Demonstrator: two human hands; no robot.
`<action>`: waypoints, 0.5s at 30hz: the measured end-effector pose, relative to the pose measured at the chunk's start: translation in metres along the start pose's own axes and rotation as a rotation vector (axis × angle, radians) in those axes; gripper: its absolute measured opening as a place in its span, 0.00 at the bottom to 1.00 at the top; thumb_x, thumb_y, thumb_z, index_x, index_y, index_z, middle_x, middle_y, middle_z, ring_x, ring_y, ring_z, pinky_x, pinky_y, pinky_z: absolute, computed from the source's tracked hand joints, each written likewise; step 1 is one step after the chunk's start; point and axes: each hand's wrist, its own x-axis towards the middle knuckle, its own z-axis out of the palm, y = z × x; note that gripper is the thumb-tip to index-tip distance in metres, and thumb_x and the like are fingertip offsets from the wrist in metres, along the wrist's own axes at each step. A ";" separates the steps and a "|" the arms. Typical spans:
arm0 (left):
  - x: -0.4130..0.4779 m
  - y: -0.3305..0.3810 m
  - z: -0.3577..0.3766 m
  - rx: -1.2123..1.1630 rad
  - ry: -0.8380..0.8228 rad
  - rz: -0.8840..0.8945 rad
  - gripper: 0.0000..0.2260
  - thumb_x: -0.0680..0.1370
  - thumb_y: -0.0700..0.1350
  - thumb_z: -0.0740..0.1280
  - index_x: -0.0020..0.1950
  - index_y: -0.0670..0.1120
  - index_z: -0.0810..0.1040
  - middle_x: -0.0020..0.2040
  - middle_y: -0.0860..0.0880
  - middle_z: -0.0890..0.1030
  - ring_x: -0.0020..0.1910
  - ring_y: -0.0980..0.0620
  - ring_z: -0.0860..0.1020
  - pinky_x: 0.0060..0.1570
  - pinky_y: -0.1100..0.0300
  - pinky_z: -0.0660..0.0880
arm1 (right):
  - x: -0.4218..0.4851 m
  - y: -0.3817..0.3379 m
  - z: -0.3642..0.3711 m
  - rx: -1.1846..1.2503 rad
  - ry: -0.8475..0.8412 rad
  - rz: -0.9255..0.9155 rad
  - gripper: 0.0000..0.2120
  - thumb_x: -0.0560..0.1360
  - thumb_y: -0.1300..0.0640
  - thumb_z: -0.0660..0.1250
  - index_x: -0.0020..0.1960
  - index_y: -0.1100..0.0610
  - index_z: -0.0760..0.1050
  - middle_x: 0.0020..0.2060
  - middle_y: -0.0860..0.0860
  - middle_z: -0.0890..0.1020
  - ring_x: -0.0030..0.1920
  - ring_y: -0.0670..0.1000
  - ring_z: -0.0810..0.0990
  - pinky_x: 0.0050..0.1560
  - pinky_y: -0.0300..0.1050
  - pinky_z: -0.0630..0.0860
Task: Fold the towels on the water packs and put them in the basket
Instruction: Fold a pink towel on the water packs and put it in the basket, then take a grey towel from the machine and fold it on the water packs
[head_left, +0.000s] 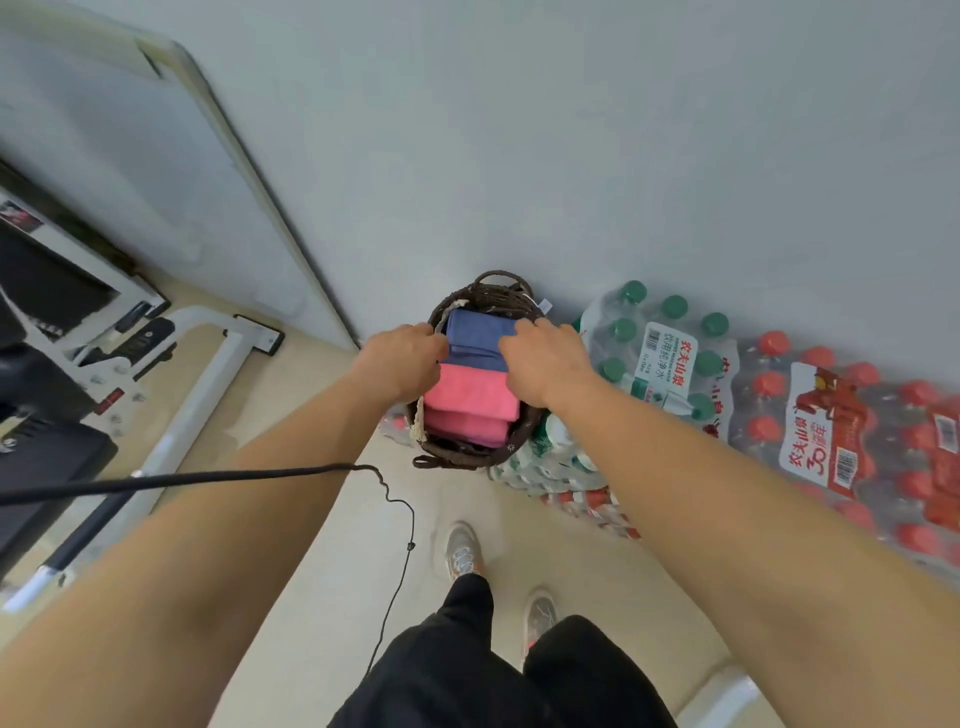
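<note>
A dark wicker basket (497, 297) stands on the floor against the wall, left of the water packs. Inside it lie a folded blue towel (479, 335) at the far side and two folded pink towels (470, 397) nearer me. My left hand (402, 364) grips the blue towel's left edge. On the towel's right edge my right hand (545, 361) is closed as well. Both hands are over the basket's mouth. Shrink-wrapped water packs with green caps (657, 353) and red caps (831, 431) lie to the right, with no towel visible on them.
A grey wall rises behind the basket. White metal equipment with black parts (171, 364) fills the left. A black cable (208, 475) runs across my left forearm and hangs down. My legs in black trousers and my shoes (462, 551) stand on the beige floor below.
</note>
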 end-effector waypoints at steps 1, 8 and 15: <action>-0.009 0.001 -0.007 -0.013 -0.004 -0.031 0.11 0.78 0.47 0.60 0.58 0.49 0.77 0.54 0.47 0.76 0.55 0.43 0.77 0.50 0.48 0.77 | -0.005 0.000 -0.007 0.000 0.007 -0.002 0.14 0.76 0.59 0.61 0.60 0.54 0.76 0.57 0.54 0.76 0.60 0.57 0.74 0.50 0.52 0.70; -0.092 -0.002 -0.026 -0.213 -0.008 -0.279 0.15 0.79 0.51 0.62 0.65 0.48 0.74 0.62 0.47 0.78 0.61 0.45 0.75 0.57 0.50 0.74 | -0.051 -0.023 -0.043 -0.039 0.098 -0.084 0.13 0.75 0.60 0.61 0.58 0.55 0.77 0.55 0.54 0.78 0.57 0.58 0.78 0.44 0.48 0.68; -0.221 0.005 -0.015 -0.298 0.018 -0.498 0.16 0.79 0.53 0.63 0.65 0.49 0.73 0.62 0.48 0.77 0.59 0.45 0.76 0.57 0.51 0.74 | -0.105 -0.091 -0.068 -0.052 0.177 -0.289 0.12 0.75 0.57 0.62 0.57 0.54 0.77 0.55 0.55 0.78 0.56 0.60 0.79 0.43 0.49 0.68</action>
